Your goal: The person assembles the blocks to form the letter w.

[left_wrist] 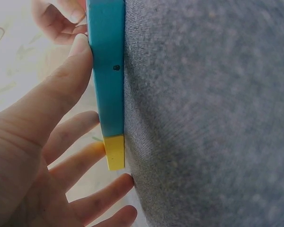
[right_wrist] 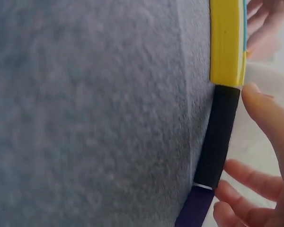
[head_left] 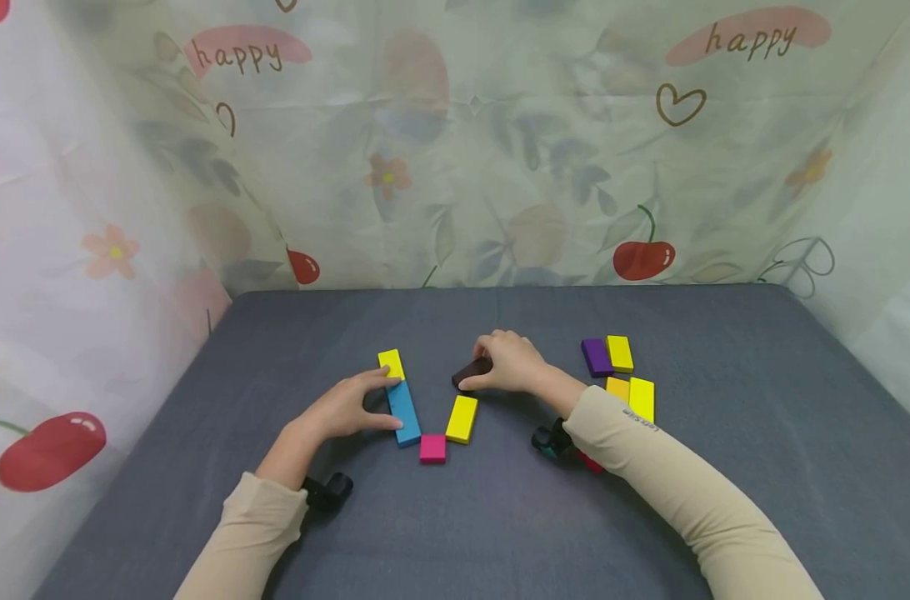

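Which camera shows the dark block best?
The right wrist view: the dark block appears large there, both ends visible. The head view shows it smaller, partly covered by the right hand; I can't make it out in the left wrist view.

On the grey cloth-covered surface (head_left: 440, 533), the square pink block (head_left: 432, 448) lies between the oblong blue block (head_left: 405, 408), left, and an oblong yellow block (head_left: 462, 419), right; behind the latter lies the oblong dark-brown block (head_left: 472, 372).
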Demonstrator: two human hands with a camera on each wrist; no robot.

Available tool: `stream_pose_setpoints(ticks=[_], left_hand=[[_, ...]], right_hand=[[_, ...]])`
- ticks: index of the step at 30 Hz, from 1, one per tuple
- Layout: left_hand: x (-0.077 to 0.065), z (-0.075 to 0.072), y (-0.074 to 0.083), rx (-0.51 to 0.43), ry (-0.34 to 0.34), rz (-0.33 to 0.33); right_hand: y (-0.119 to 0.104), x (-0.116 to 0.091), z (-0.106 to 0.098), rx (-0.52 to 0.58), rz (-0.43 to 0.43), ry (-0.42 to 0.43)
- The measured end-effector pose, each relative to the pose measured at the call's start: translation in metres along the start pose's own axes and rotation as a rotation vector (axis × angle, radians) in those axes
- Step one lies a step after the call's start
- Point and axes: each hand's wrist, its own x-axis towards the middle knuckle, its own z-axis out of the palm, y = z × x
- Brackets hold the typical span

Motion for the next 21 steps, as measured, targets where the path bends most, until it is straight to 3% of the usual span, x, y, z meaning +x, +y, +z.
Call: stream_pose_setpoints(ticks=[21], left_hand=[[-0.0004,0.0008,0.0000,-0.001,-0.005,-0.004]], right_hand=[[-0.0070,0.0003,0.0019,0.018,0.015,-0.031]])
